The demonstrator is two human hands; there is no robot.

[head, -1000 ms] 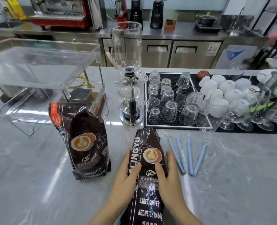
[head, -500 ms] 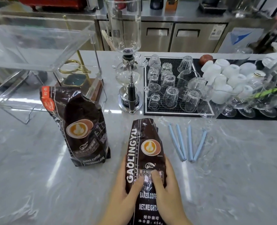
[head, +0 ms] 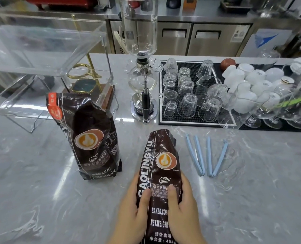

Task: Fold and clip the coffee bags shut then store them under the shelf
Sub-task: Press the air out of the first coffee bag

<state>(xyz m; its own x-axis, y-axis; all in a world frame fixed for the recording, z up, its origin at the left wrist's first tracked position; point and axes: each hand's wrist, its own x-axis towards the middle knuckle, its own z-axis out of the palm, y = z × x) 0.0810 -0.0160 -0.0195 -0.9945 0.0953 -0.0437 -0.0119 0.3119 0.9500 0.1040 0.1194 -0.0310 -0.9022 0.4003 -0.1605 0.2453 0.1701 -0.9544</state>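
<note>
Front of counter: both hands, left hand and right hand, wrapped round near coffee bag, top unfolded. Probably fold next, then grab blue clips.

Bright, even overhead light fills the scene, throwing long white glare streaks across the glossy marble counter and sheen on the clear acrylic shelf. Shadows are soft and short, pooling just beside the standing coffee bag at its base. The wide-angle lens bows straight lines toward the edges, and the steel cabinets at the back and the glassware at far right look smeared and soft.
</note>
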